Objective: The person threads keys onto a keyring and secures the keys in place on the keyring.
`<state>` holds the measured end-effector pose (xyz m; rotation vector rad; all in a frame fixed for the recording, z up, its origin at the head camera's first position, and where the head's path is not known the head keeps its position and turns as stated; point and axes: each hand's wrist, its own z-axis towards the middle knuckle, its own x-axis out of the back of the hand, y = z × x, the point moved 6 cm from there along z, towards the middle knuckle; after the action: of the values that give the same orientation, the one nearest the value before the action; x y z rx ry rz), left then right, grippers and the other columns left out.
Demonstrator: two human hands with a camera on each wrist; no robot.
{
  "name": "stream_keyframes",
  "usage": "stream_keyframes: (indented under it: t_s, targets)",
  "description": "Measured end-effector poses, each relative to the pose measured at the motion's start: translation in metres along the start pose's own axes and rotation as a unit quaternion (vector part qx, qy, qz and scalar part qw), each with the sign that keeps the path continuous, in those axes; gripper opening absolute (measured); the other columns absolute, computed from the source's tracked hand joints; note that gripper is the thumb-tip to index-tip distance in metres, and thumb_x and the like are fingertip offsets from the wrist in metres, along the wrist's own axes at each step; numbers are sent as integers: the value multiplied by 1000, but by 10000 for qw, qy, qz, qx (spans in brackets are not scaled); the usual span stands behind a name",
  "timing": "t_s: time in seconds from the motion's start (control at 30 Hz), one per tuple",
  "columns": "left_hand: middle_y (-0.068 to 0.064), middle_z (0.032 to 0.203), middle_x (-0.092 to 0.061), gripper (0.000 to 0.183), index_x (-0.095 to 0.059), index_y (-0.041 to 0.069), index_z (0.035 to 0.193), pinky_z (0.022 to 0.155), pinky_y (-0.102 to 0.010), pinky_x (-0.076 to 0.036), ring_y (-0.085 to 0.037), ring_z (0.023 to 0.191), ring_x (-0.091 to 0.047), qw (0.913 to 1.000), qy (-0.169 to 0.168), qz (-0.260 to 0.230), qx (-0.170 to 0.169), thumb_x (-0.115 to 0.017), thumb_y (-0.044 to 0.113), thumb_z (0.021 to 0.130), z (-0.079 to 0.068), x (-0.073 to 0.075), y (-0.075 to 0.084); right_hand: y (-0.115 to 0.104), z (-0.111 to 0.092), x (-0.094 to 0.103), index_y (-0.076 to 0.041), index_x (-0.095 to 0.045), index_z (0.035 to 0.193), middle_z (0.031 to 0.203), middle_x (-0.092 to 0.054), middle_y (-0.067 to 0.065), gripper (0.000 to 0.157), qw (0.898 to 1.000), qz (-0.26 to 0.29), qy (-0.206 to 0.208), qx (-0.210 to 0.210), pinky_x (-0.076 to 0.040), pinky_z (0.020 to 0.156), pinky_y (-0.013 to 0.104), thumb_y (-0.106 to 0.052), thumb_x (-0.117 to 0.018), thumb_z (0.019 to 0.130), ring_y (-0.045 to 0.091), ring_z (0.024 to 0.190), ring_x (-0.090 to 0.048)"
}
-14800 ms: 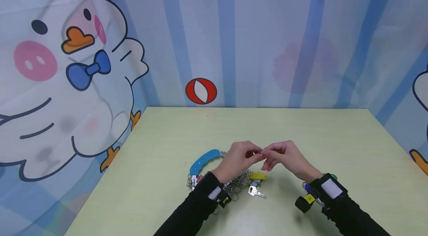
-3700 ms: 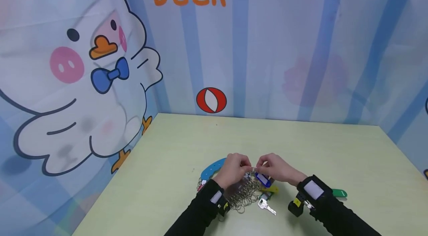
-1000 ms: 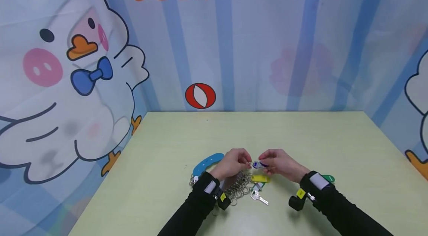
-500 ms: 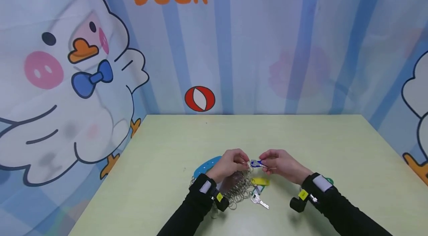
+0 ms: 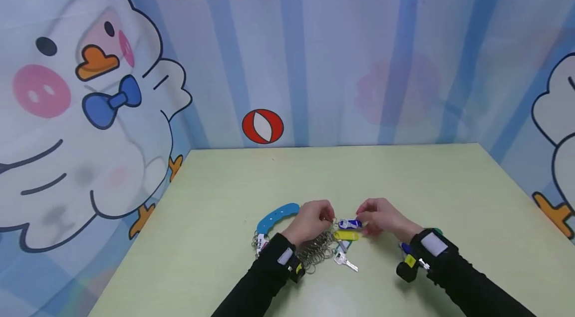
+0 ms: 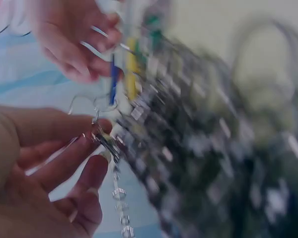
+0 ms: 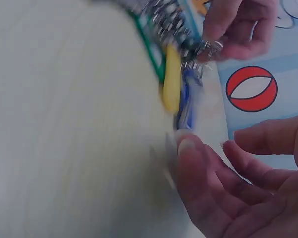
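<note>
My left hand (image 5: 311, 219) pinches a small metal ring (image 6: 105, 143) between thumb and fingertips, beside a dense bunch of wire rings (image 5: 318, 249). From that bunch hangs a blue key tag (image 5: 349, 224), stretched out toward the right. My right hand (image 5: 385, 218) holds the tag's far end at its fingertips, the other fingers loose. A yellow tag (image 5: 346, 235) lies just below the blue one. Under it a green-edged tag (image 7: 148, 42) shows, and a silver key (image 5: 345, 260) lies on the table. The left wrist view blurs most of the rings.
A curved blue band with holes (image 5: 276, 217) lies left of the bunch, partly behind my left hand. Another blue piece (image 5: 404, 247) and a green piece (image 5: 437, 231) lie by my right wrist, partly hidden. The pale table (image 5: 233, 187) meets a printed backdrop (image 5: 323, 57).
Since the oldest frame, the blue tag has come to the ring bunch between my hands. In the last half second, my right hand has shifted slightly right, out toward the tag's end.
</note>
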<state>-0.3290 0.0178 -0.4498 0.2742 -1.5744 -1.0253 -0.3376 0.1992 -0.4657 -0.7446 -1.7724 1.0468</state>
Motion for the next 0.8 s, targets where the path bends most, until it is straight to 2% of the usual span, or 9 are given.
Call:
stream_keyframes:
  t_s: [0.1, 0.17, 0.23, 0.3, 0.4, 0.47, 0.57, 0.7, 0.8]
  targets:
    - [-2, 84, -66, 16, -66, 7, 92, 67, -19, -43, -6, 73, -53, 9993, -158, 312, -163, -60, -4, 83, -1, -1, 1, -3, -10, 21, 4, -58, 107, 92, -65, 15, 20, 9939, -978, 474, 165, -50, 52, 31, -12, -55, 95, 18, 61, -59]
    - [-2, 87, -67, 16, -67, 7, 94, 69, -20, -45, -7, 74, -55, 9993, -189, 280, -164, -58, -3, 86, -2, 1, 0, -5, -19, 40, 3, -60, 104, 90, -66, 16, 19, 9852, -1510, 733, 355, -48, 52, 30, -12, -55, 95, 18, 60, -57]
    - [-4, 89, -68, 13, -67, 6, 95, 70, -23, -46, -11, 77, -56, 9996, -107, 252, -83, -58, -1, 88, -1, 4, 0, -5, -29, 59, 4, -63, 102, 88, -67, 15, 18, 9719, -2098, 918, 548, -47, 54, 29, -11, -56, 94, 17, 64, -57]
    - [-5, 91, -67, 12, -69, 6, 96, 72, -26, -45, -14, 80, -54, 9988, 14, 485, -25, -60, 2, 89, 3, 6, 1, -1, -40, 76, 5, -65, 100, 88, -66, 15, 16, 9578, -2649, 944, 590, -47, 59, 30, -7, -58, 91, 18, 69, -56]
    - [-6, 90, -63, 10, -72, 8, 94, 73, -30, -40, -18, 82, -46, 9915, 186, 1284, 59, -63, 9, 89, 7, 8, 2, 7, -49, 87, 3, -67, 100, 90, -65, 14, 17, 9436, -3229, 601, 414, -48, 66, 33, -4, -64, 85, 20, 76, -55]
    - [-6, 89, -59, 9, -73, 11, 91, 74, -32, -35, -20, 83, -41, 9824, 181, 1854, 131, -65, 13, 89, 10, 6, 3, 16, -53, 88, 1, -67, 103, 93, -64, 14, 22, 9449, -3256, 227, 235, -49, 67, 34, -4, -69, 81, 21, 79, -55]
    - [-4, 87, -51, 5, -70, 16, 84, 73, -32, -29, -21, 85, -35, 9722, 115, 2319, 308, -66, 16, 87, 14, 1, 4, 26, -56, 83, -4, -68, 103, 95, -61, 12, 26, 9464, -3218, -57, 250, -48, 67, 32, -6, -75, 78, 21, 82, -53]
    - [-2, 84, -43, 10, -62, 16, 75, 72, -32, -25, -21, 86, -32, 9684, 37, 2448, 476, -68, 14, 83, 19, -3, 6, 31, -56, 79, -10, -67, 93, 87, -59, 6, 17, 9474, -3162, -24, 493, -44, 62, 27, -7, -76, 79, 18, 78, -50]
    - [-2, 83, -41, 14, -57, 16, 73, 73, -33, -24, -21, 85, -31, 9686, 54, 2431, 520, -69, 11, 81, 20, -6, 5, 34, -57, 81, -9, -63, 87, 80, -57, 1, 15, 9483, -3138, 101, 461, -40, 60, 25, -11, -76, 80, 16, 73, -47]
